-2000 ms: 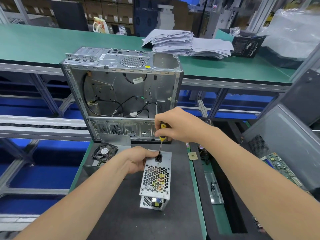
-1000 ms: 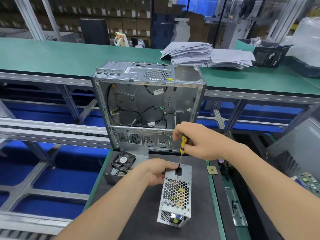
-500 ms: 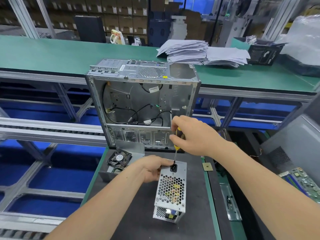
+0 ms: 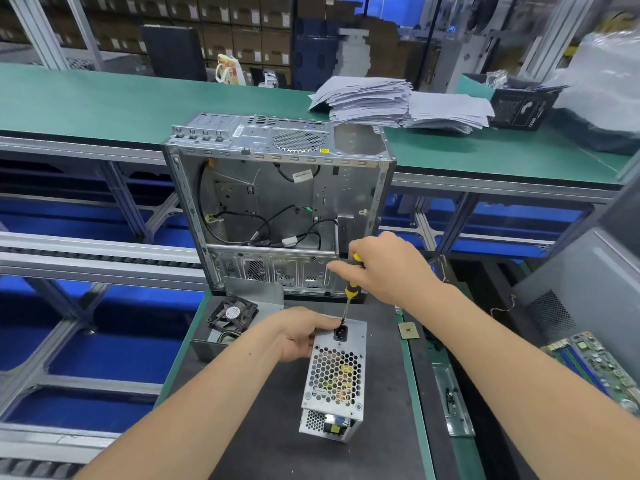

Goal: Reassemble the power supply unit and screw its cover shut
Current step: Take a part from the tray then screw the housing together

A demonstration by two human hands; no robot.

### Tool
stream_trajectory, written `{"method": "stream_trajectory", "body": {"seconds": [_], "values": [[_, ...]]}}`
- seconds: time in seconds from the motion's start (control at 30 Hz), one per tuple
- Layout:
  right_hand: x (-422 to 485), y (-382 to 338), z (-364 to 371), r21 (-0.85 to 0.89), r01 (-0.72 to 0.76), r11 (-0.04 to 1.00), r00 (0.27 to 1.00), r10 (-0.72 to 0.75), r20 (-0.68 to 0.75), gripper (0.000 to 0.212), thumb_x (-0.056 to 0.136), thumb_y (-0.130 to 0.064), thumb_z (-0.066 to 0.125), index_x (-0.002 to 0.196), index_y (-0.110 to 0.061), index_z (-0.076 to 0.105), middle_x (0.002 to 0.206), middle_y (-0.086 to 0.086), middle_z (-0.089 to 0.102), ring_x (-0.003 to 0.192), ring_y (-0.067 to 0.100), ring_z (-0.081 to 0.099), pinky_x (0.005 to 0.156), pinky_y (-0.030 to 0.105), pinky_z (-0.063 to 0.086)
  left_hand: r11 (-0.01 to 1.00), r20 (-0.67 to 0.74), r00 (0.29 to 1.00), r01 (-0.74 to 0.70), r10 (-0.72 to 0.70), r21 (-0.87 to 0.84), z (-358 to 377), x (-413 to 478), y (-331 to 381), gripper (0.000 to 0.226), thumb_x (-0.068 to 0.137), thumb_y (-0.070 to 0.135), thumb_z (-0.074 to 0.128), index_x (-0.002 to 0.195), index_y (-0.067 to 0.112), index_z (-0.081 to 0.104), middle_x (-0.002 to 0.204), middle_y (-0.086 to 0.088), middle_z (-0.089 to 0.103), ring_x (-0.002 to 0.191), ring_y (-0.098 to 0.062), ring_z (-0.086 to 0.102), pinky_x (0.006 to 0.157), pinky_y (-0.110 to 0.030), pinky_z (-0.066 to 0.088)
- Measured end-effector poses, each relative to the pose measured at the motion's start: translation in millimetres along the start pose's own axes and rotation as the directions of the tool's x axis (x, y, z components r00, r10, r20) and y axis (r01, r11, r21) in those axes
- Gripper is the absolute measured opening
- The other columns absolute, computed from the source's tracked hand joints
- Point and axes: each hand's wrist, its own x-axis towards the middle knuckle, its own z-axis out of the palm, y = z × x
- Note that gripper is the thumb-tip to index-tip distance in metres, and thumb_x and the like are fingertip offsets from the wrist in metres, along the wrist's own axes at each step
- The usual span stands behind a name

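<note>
power supply unit (image 4: 334,372): perforated matt metal | mat (image 4: 263,427): dark matt | screwdriver (image 4: 351,287): glossy plastic handle

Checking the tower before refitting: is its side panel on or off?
Off. The computer case shows its bare interior and loose black cables.

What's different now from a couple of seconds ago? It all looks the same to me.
Very little. The right hand has shifted its fingers on the yellow-and-black screwdriver, a finger now stretched out leftward, as if turning it. Unchanged: the tip sits by the black socket of the perforated silver metal power supply unit, which the left hand holds on the dark mat.
</note>
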Motion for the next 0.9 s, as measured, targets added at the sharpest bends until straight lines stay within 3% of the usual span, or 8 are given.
{"method": "stream_trajectory", "body": {"seconds": [0.07, 0.17, 0.3, 0.4, 0.5, 0.63, 0.73, 0.9], "values": [[-2, -4, 4, -0.104, -0.024, 0.994, 0.996, 0.016, -0.085, 0.073, 0.093, -0.080, 0.041, 0.058, -0.016, 0.045, 0.053, -0.002, 0.046, 0.059, 0.020, 0.054, 0.047, 0.030, 0.033, 1.000, -0.001, 1.000, -0.004, 0.004, 0.001, 0, -1, 0, 0.028, 0.099, 0.010, 0.066, 0.123, -0.004, 0.068, 0.123, -0.020, 0.072, 0.098, -0.027, 0.071, 0.096, -0.044, 0.057], [-2, -4, 2, 0.017, 0.060, 0.998, 0.993, -0.058, -0.098, 0.064, 0.093, -0.079, 0.041, 0.073, -0.022, 0.060, 0.066, -0.008, 0.057, 0.068, 0.016, 0.059, 0.057, 0.034, 0.050, 1.000, -0.004, 1.000, -0.011, 0.011, 0.016, 1, -1, 0, 0.031, 0.100, 0.011, 0.066, 0.125, -0.005, 0.067, 0.121, -0.020, 0.072, 0.093, -0.026, 0.072, 0.091, -0.041, 0.060], [-4, 2, -8, 0.302, 0.288, 0.909, 0.941, -0.327, 0.084, 0.004, 0.100, -0.039, 0.063, 0.102, -0.036, 0.063, 0.101, -0.016, 0.063, 0.094, 0.007, 0.061, 0.083, 0.039, 0.055, 1.000, -0.002, 1.000, -0.010, 0.010, 0.018, 0, -2, 1, 0.033, 0.100, 0.012, 0.065, 0.128, -0.006, 0.066, 0.120, -0.019, 0.073, 0.088, -0.025, 0.073, 0.082, -0.037, 0.062], [-5, 10, -11, 0.398, 0.275, 0.875, 0.915, -0.365, 0.171, 0.025, 0.098, -0.013, 0.067, 0.102, -0.037, 0.064, 0.101, -0.018, 0.068, 0.092, 0.000, 0.066, 0.082, 0.030, 0.057, 1.000, -0.005, 1.000, -0.010, 0.010, 0.016, 0, -2, 1, 0.034, 0.099, 0.011, 0.066, 0.128, -0.007, 0.065, 0.117, -0.020, 0.073, 0.086, -0.025, 0.074, 0.081, -0.038, 0.062], [-5, 10, -12, 0.429, 0.171, 0.887, 0.961, -0.246, 0.126, 0.012, 0.093, -0.028, 0.077, 0.093, -0.030, 0.066, 0.086, -0.010, 0.070, 0.072, 0.004, 0.069, 0.070, 0.035, 0.060, 1.000, 0.002, 1.000, -0.011, 0.011, 0.017, 1, -2, 1, 0.034, 0.100, 0.011, 0.065, 0.128, -0.008, 0.065, 0.121, -0.022, 0.072, 0.090, -0.027, 0.073, 0.086, -0.041, 0.061], [-2, 2, 0, 0.235, 0.006, 0.972, 1.000, -0.006, -0.002, 0.050, 0.088, -0.057, 0.073, 0.070, -0.018, 0.047, 0.062, -0.001, 0.055, 0.060, 0.016, 0.048, 0.057, 0.037, 0.047, 1.000, 0.006, 1.000, -0.011, 0.011, 0.027, 1, -2, 1, 0.033, 0.101, 0.011, 0.063, 0.129, -0.007, 0.064, 0.122, -0.022, 0.072, 0.092, -0.027, 0.073, 0.086, -0.041, 0.061], [-6, -3, 8, 0.095, -0.016, 0.995, 0.996, 0.025, -0.087, 0.060, 0.091, -0.069, 0.061, 0.060, -0.021, 0.041, 0.053, -0.005, 0.044, 0.054, 0.011, 0.041, 0.052, 0.030, 0.038, 0.999, 0.006, 1.000, -0.015, 0.015, 0.028, 2, -4, 1, 0.034, 0.101, 0.011, 0.063, 0.129, -0.007, 0.064, 0.123, -0.021, 0.072, 0.094, -0.027, 0.073, 0.087, -0.041, 0.061], [-9, 0, 0, 0.226, 0.199, 0.954, 0.979, -0.202, -0.009, 0.024, 0.094, -0.056, 0.066, 0.102, -0.034, 0.058, 0.094, -0.014, 0.060, 0.084, 0.008, 0.059, 0.074, 0.039, 0.055, 0.999, 0.002, 1.000, -0.026, 0.026, 0.029, 2, -5, 1, 0.035, 0.101, 0.012, 0.063, 0.130, -0.007, 0.064, 0.123, -0.021, 0.071, 0.096, -0.028, 0.071, 0.084, -0.040, 0.061]]}}
